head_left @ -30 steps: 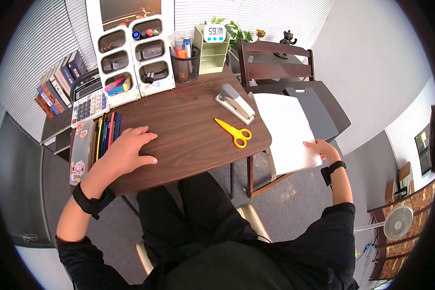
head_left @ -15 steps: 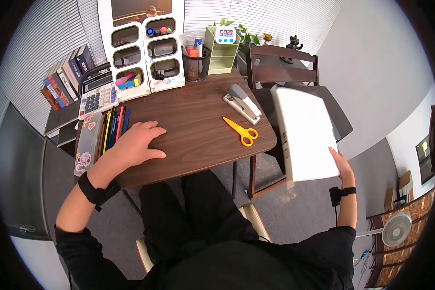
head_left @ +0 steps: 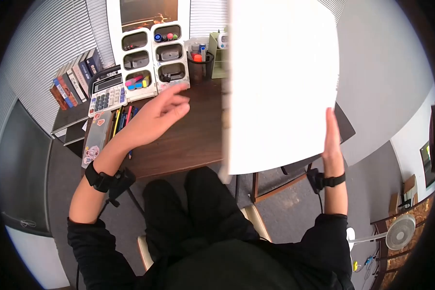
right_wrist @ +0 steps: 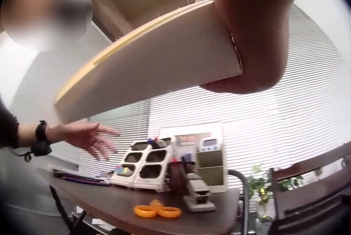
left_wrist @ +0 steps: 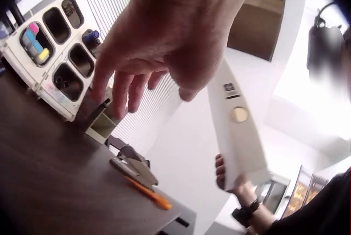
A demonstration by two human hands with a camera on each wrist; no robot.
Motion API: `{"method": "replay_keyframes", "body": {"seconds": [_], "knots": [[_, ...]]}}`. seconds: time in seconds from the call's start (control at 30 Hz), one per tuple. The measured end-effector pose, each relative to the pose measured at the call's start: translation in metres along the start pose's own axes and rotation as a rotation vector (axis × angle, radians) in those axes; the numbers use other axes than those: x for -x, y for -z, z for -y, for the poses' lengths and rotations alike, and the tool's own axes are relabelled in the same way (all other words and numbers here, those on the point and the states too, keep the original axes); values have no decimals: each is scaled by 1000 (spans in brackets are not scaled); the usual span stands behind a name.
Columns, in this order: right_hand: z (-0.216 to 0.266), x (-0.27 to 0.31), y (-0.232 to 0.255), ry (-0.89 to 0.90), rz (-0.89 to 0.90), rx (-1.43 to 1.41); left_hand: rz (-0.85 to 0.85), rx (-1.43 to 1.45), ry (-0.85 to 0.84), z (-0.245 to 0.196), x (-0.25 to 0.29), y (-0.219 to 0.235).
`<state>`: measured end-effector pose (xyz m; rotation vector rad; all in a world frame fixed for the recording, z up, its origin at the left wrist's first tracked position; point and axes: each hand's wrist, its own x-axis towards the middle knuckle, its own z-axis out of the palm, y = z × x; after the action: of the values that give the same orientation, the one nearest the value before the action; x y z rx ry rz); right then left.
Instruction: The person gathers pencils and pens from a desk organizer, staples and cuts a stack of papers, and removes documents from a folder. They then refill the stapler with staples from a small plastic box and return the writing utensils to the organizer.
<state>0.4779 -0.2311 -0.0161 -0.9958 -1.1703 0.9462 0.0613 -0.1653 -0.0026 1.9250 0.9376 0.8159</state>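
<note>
A large white binder is held up over the right side of the table by the right hand, which grips its right edge. In the right wrist view the fingers and palm wrap the end of the binder. The left hand hovers above the table with relaxed fingers, holding nothing. From the left wrist view, the binder's spine with a round hole faces the left hand. Orange scissors and a stapler lie on the table, hidden behind the binder in the head view.
On the table stand a white organizer, a calculator, a mesh pen cup and a green shelf. Pencils and a stickered case lie at the left. A dark chair stands at the right.
The right hand has raised the binder from the chair at the right, bringing it up and leftward over the table's right part. The left hand has lifted off the tabletop.
</note>
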Motion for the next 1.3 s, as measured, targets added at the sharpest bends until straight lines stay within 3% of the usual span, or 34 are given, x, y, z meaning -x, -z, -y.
{"method": "replay_keyframes", "body": {"seconds": [0.07, 0.1, 0.13, 0.17, 0.23, 0.3, 0.33, 0.43, 0.57, 0.63, 0.67, 0.73, 0.77, 0.83, 0.9, 0.97, 1.17, 1.23, 1.3], "knots": [[-8, -5, -40, 22, 51, 121, -115, 146, -89, -25, 9, -5], [-9, -4, -64, 41, 23, 174, -221, 318, 48, -32, 7, -7], [-10, -4, -80, 55, 84, 148, -275, 450, 58, -38, 13, -3], [-11, -2, -95, 36, 118, 71, -327, 583, 66, -42, 19, 0], [-21, -2, -111, -9, 198, -50, -371, 586, 84, -42, 28, 9], [-21, 1, -134, -131, 321, -320, -647, 620, 115, -44, 33, 3], [-24, 3, -143, -158, 344, -346, -713, 614, 218, -46, 35, 1], [-20, 9, -161, -227, 387, -388, -596, 576, 214, -21, 41, 14], [-22, 10, -174, -272, 375, -390, -666, 469, 170, -26, 46, 6], [-22, 11, -175, -291, 390, -425, -705, 51, 8, -21, 47, 2], [-22, 12, -175, -310, 400, -458, -705, 50, 9, -21, 49, -1], [-32, 9, -176, -294, 408, -496, -712, -766, -297, -23, 55, -9], [-36, 8, -178, -277, 417, -532, -709, -765, -299, -30, 61, -16], [-32, 9, -181, -275, 424, -549, -240, -1052, -187, -52, 73, -31], [-32, 11, -186, -277, 437, -562, -141, -1037, -241, -60, 74, -43], [-34, 13, -193, -169, 374, -467, -41, -1023, -299, -64, 69, -51], [-30, 31, -209, 47, 328, -371, -355, -807, -218, -73, 44, -57], [-28, 39, -211, 132, 335, -414, -380, -819, -193, -81, 40, -57], [-20, 44, -208, 79, 363, -432, -433, -629, -220, -90, 40, -58]]}}
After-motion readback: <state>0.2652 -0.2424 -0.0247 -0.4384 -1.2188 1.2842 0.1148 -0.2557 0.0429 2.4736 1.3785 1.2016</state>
